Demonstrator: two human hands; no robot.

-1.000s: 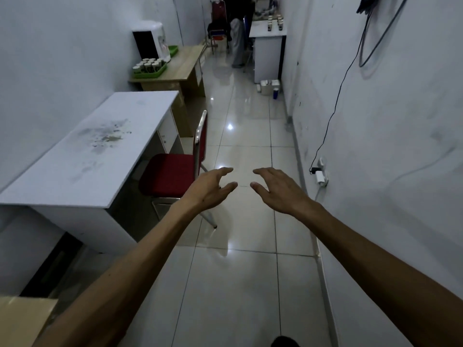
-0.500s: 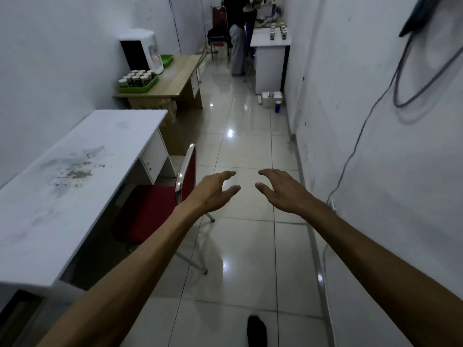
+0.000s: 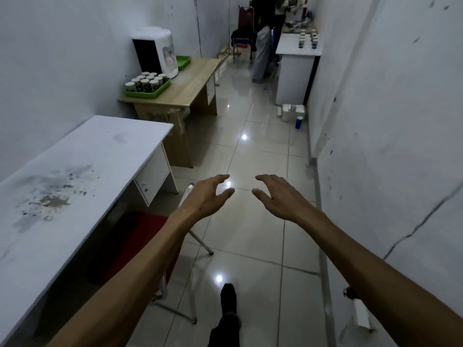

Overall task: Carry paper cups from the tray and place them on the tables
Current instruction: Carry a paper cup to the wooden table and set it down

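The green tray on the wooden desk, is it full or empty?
Nearly full. The green tray holds about a dozen upright paper cups in rows, covering most of it.

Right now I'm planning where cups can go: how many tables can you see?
3. A white table near left, a wooden table beyond it holding the cup tray, and a white table far right with cups. Others may be hidden.

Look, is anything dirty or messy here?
Yes. The near white table has a patch of dark smudges and specks on its top, like dried dirt. On the floor by the right wall sits a loose clutter of small boxes and a blue bottle.
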